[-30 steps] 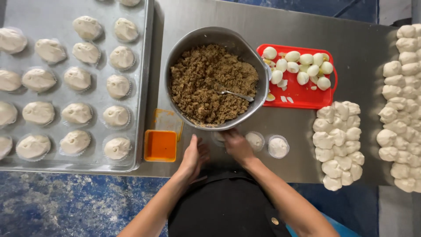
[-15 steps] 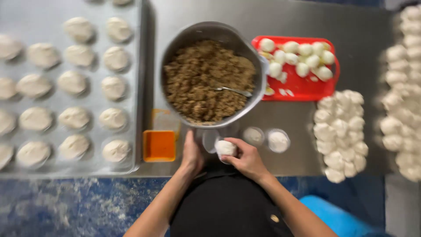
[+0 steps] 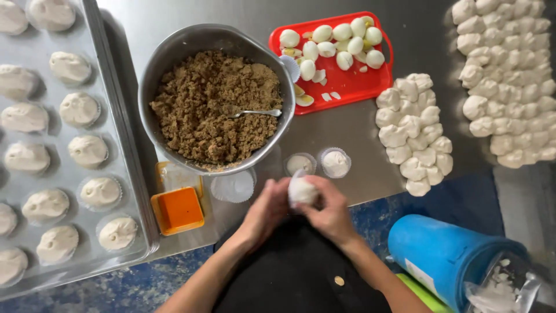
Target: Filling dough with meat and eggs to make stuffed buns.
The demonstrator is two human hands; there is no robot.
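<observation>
Both hands closed round one dough ball [image 3: 302,190]: left hand [image 3: 267,210] on its left side, right hand [image 3: 331,210] on its right, held over the near table [image 3: 347,124] edge. Could slip and drop past the edge if squeezed too loosely. Could tear if pinched too hard. Just beyond, two paper cups [image 3: 318,163] with dough, easy to bump. Farther off, bowl [image 3: 174,52] of brown filling with spoon [image 3: 255,112]. Far right, red tray [image 3: 347,87] of eggs.

tray [image 3: 87,35] cut off left | dough ball [image 3: 302,190] partly hidden by hands
</observation>
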